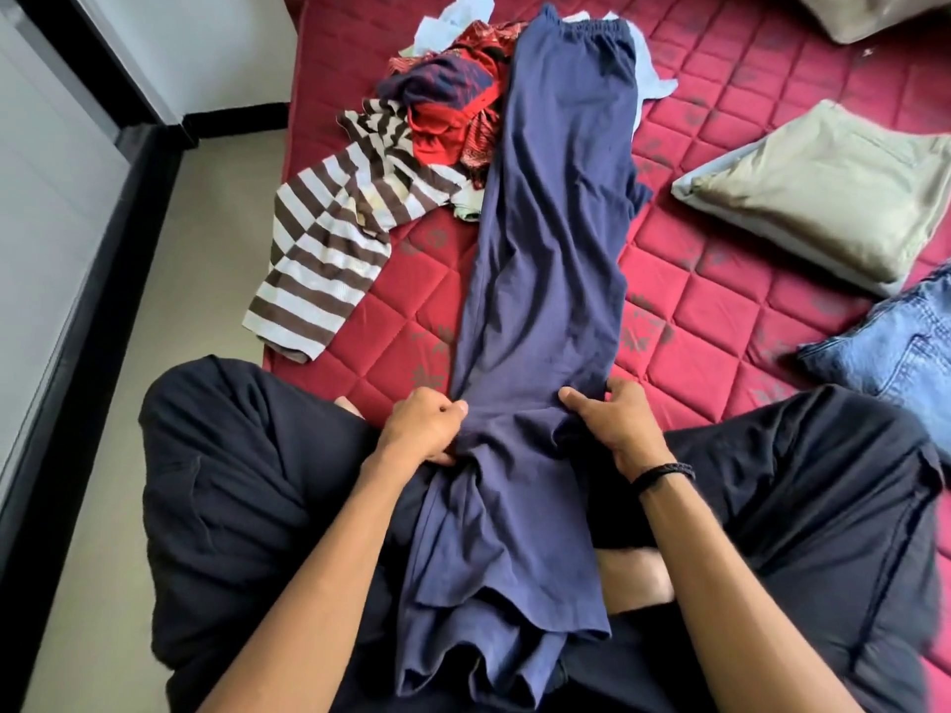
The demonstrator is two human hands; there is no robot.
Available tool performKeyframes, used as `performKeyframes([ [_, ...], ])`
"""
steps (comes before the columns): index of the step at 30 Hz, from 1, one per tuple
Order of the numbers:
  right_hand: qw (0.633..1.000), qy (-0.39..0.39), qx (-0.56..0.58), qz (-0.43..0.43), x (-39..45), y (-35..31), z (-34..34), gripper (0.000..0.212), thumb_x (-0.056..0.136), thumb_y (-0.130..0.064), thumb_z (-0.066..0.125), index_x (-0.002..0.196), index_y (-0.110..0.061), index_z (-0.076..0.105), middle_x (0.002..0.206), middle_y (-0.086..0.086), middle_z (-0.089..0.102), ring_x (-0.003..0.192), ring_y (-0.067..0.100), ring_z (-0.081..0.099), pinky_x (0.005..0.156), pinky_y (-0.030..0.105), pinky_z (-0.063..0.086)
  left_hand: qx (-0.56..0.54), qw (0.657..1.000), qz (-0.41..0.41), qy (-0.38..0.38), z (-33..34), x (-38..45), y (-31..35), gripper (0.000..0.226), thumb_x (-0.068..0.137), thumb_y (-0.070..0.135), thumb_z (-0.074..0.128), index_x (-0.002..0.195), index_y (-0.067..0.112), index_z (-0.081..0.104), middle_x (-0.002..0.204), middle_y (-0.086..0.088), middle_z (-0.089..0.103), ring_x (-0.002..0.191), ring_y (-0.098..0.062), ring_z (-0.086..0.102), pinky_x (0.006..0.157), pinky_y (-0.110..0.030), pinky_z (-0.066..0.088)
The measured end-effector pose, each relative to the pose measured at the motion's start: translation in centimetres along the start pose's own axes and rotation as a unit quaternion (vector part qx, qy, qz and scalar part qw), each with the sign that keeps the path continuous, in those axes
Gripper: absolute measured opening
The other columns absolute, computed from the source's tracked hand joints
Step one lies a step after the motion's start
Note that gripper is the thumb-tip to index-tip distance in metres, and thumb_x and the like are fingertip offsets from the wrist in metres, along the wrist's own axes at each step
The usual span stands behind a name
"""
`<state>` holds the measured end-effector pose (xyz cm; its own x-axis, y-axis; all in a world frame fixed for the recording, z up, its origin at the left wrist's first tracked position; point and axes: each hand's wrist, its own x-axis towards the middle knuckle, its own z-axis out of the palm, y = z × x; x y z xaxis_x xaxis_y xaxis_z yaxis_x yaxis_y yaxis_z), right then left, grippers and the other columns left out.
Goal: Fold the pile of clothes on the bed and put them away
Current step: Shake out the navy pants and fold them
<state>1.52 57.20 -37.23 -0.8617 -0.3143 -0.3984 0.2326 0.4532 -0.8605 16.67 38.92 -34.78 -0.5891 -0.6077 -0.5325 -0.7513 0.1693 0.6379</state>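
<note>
On the red quilted mattress (684, 239), a pair of navy trousers (556, 223) is lying stretched out lengthwise, its elastic waistband resting at the far end over the unfolded heap and its leg ends draping down into the lap of the person sitting cross-legged at the near edge. Both hands are gripping the trousers partway along the legs: the left hand (427, 427) is pinching the left edge of the cloth with curled fingers, and the right hand (615, 429), wearing a dark braided wristband (664, 473), is holding the right edge with thumb and fingers wrapped over it. Judging by this, the legs are already laid together and the person is getting ready for a crosswise fold, so this garment is only partly done. Beyond it, the pile is waiting untouched: a brown-and-white striped top (329, 239) is sprawling toward the left edge of the mattress, with a red garment (447, 131), a dark patterned piece (437, 82) and pale blue cloth (453, 18) bunched behind it. To the right, well apart from the heap, an olive folded garment (823, 193) is sitting on something pale, and folded jeans (895, 352) are lying near the person's knee, so a few pieces appear finished. Nothing is showing as put away yet; I would judge the task less than half complete.
</note>
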Motion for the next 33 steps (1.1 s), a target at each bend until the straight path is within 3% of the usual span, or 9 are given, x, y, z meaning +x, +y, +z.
performKeyframes([
  [3, 0.994, -0.053, 0.073, 0.053, -2.4, -0.4, 0.0, 0.029, 0.089, -0.025, 0.081, 0.109, -0.010, 0.066, 0.102, 0.020, 0.076, 0.074, 0.023, 0.071, 0.064, 0.039, 0.061, 0.050, 0.997, 0.034, 0.039, 0.3, -2.5, 0.8, 0.056, 0.089, 0.072, 0.052, 0.075, 0.019, 0.060, 0.082, -0.019, 0.071, 0.086, -0.037, 0.072, 0.081, -0.044, 0.060],
  [5, 0.981, -0.102, 0.147, 0.081, -5.3, -1.0, -0.8, 0.051, 0.092, -0.026, 0.079, 0.132, -0.015, 0.050, 0.114, 0.020, 0.074, 0.085, 0.029, 0.073, 0.070, 0.041, 0.062, 0.096, 0.990, 0.082, 0.061, -0.1, -6.1, 1.0, 0.053, 0.085, 0.075, 0.057, 0.108, 0.027, 0.057, 0.104, -0.006, 0.069, 0.102, -0.032, 0.065, 0.091, -0.044, 0.054],
  [7, 0.972, -0.138, 0.171, 0.082, -8.8, -1.3, -1.8, 0.058, 0.094, -0.026, 0.076, 0.137, -0.028, 0.038, 0.114, 0.014, 0.076, 0.089, 0.029, 0.073, 0.076, 0.043, 0.060, 0.103, 0.981, 0.157, 0.039, -1.2, -10.8, 0.6, 0.052, 0.077, 0.072, 0.071, 0.110, 0.035, 0.056, 0.102, 0.010, 0.059, 0.099, -0.014, 0.059, 0.090, -0.036, 0.050],
  [11, 0.976, -0.214, 0.046, -0.009, -15.8, -0.3, -4.7, 0.083, 0.064, -0.042, 0.097, 0.132, -0.048, 0.050, 0.112, 0.004, 0.072, 0.100, 0.017, 0.073, 0.087, 0.037, 0.061, 0.182, 0.933, 0.264, -0.162, -3.3, -17.3, -1.6, 0.062, 0.061, 0.068, 0.086, 0.113, 0.045, 0.060, 0.107, 0.020, 0.052, 0.102, 0.004, 0.052, 0.086, -0.013, 0.044],
  [14, 0.948, -0.276, -0.121, -0.104, -19.3, 0.8, -5.6, 0.085, 0.052, -0.062, 0.097, 0.128, -0.050, 0.060, 0.126, -0.013, 0.062, 0.113, 0.002, 0.065, 0.094, 0.026, 0.055, 0.211, 0.919, 0.298, -0.150, -3.5, -18.0, -3.5, 0.066, 0.066, 0.069, 0.081, 0.123, 0.047, 0.057, 0.115, 0.027, 0.048, 0.115, 0.006, 0.048, 0.096, -0.011, 0.040],
  [17, 0.936, -0.197, -0.214, -0.196, -20.6, 2.0, -4.5, 0.066, 0.061, -0.072, 0.086, 0.119, -0.046, 0.067, 0.130, -0.024, 0.051, 0.118, -0.001, 0.059, 0.095, 0.014, 0.046, 0.182, 0.918, 0.345, -0.069, -2.6, -17.9, -4.0, 0.028, 0.084, 0.049, 0.075, 0.109, 0.040, 0.065, 0.100, 0.021, 0.056, 0.099, -0.001, 0.055, 0.086, -0.020, 0.047],
  [21, 0.924, -0.104, -0.260, -0.261, -20.5, 2.5, -3.0, 0.041, 0.070, -0.020, 0.090, 0.106, -0.033, 0.075, 0.122, -0.017, 0.054, 0.103, 0.001, 0.063, 0.084, 0.001, 0.040, 0.131, 0.927, 0.349, 0.033, -1.5, -18.2, -3.1, 0.011, 0.091, 0.033, 0.075, 0.095, 0.037, 0.065, 0.090, 0.020, 0.062, 0.090, -0.004, 0.060, 0.078, -0.023, 0.050],
  [27, 0.894, 0.108, -0.178, -0.396, -23.7, -2.4, -4.9, 0.038, 0.067, 0.015, 0.076, 0.084, -0.020, 0.076, 0.097, -0.006, 0.064, 0.077, 0.007, 0.066, 0.069, 0.020, 0.050, 0.024, 0.905, 0.424, 0.037, -4.8, -21.1, -1.7, 0.013, 0.088, 0.019, 0.082, 0.091, 0.026, 0.072, 0.089, 0.016, 0.069, 0.081, -0.007, 0.069, 0.075, -0.016, 0.050],
  [33, 0.857, -0.017, -0.309, -0.411, -25.1, 0.0, -4.7, 0.030, 0.068, -0.023, 0.048, 0.091, -0.036, 0.062, 0.092, -0.016, 0.053, 0.067, 0.008, 0.057, 0.049, 0.022, 0.049, 0.252, 0.873, 0.414, -0.056, -7.7, -21.3, -5.4, 0.023, 0.082, 0.039, 0.074, 0.102, 0.042, 0.064, 0.099, 0.028, 0.055, 0.090, 0.012, 0.053, 0.078, -0.003, 0.039],
])
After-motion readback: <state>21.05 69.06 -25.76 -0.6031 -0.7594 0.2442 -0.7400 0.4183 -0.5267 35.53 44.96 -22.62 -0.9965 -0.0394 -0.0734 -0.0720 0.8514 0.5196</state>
